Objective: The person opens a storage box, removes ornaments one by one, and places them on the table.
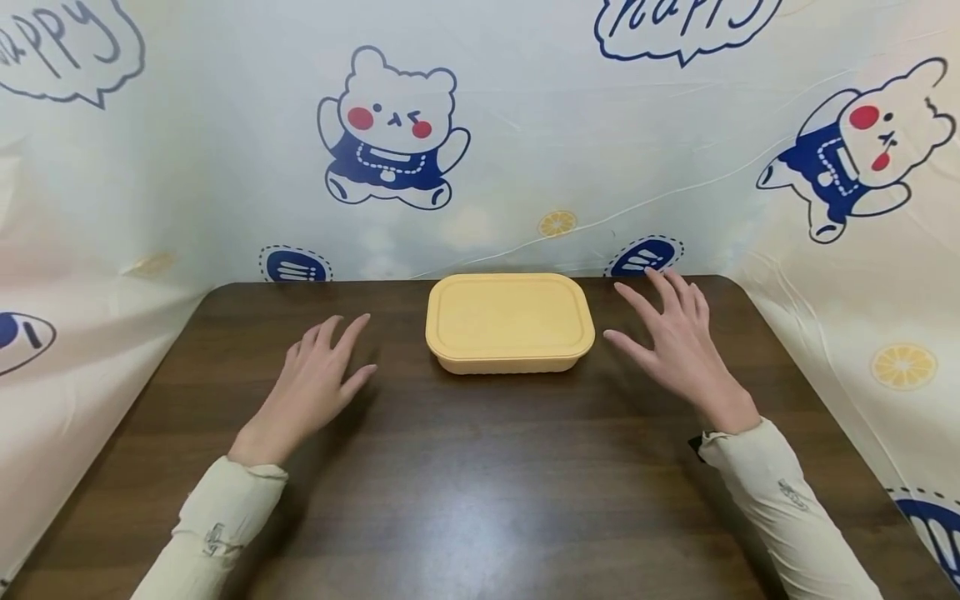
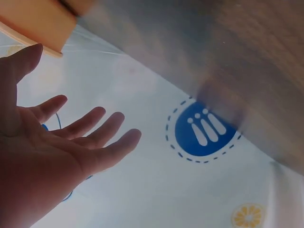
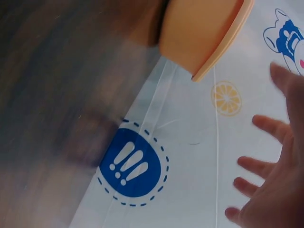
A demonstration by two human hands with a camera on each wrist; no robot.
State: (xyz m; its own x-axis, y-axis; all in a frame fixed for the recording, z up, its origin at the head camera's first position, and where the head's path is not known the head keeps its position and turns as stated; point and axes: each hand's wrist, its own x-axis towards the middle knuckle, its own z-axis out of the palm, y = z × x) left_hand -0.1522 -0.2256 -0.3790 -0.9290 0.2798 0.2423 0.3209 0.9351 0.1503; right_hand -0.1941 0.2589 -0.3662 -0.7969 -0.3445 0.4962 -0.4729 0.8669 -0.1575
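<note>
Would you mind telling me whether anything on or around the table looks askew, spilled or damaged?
Nothing on the table stands out: the box sits upright, its lid on squarely, and no spill or damage shows. Only the sheet behind looks slightly untidy, with a long crease slanting across it.

Before me I have a dark brown, wood-grained, smooth surface (image 1: 480, 467) with rounded far corners. Directly on it sits a pale yellow, rounded-rectangular, plastic-looking container (image 1: 510, 362), lying flat with its matching lid (image 1: 510, 312) on. Just behind the container I see the surface's far edge; on my side of the container, a pale patch of light shines off the wood grain.
</note>
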